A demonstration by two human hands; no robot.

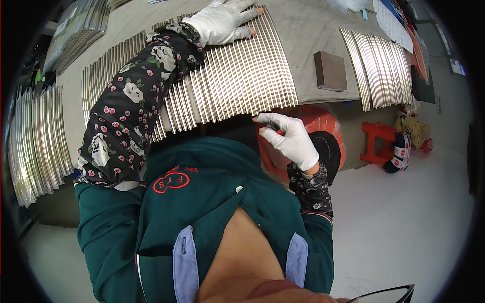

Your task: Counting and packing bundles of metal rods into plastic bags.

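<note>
A wide row of shiny metal rods [247, 76] lies side by side on the grey table, ends toward me. My left hand [220, 22], in a white glove with bare fingertips, rests flat across the far part of this row, fingers spread. My right hand [290, 139], gloved the same way, is at the table's front edge by the near ends of the rods. Its index finger and thumb are curved with a gap between them, and I see nothing held there. My left sleeve covers part of the rods.
A brown block [330, 71] stands right of the row, with another group of rods [381, 70] beyond it. Plastic-wrapped rods [38, 141] lie at the left, more bundles [76, 33] behind. Below the edge are a red plastic bag [323, 126] and a red stool [376, 144].
</note>
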